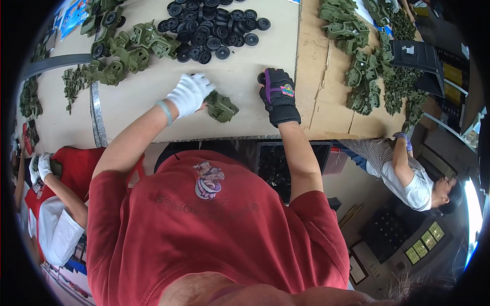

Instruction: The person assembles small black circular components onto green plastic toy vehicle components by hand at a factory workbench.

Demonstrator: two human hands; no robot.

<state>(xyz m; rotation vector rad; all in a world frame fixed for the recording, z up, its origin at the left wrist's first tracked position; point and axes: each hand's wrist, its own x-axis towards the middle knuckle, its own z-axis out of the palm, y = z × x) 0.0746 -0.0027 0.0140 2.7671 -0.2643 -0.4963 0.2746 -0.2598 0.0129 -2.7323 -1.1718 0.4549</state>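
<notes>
My left hand (190,95), in a white glove, has its fingers curled at the left end of a dark green plastic toy vehicle body (222,107). The body rests on the table near its front edge. To its right, my right hand (280,96) wears a black and purple padded glove. A small black toy wheel (262,78) shows at the left side of that glove, pinched by fingers that are partly hidden. Beyond both hands lies a heap of black wheels (204,31). Several more green vehicle bodies (133,59) are piled at the far left.
The pale tabletop (153,113) meets brown cardboard (319,81) on the right. More green bodies (363,84) and heaps of small green parts (395,86) lie there. A black bin (280,166) stands below the front edge. Co-workers sit at left and right; one has white gloves (44,167).
</notes>
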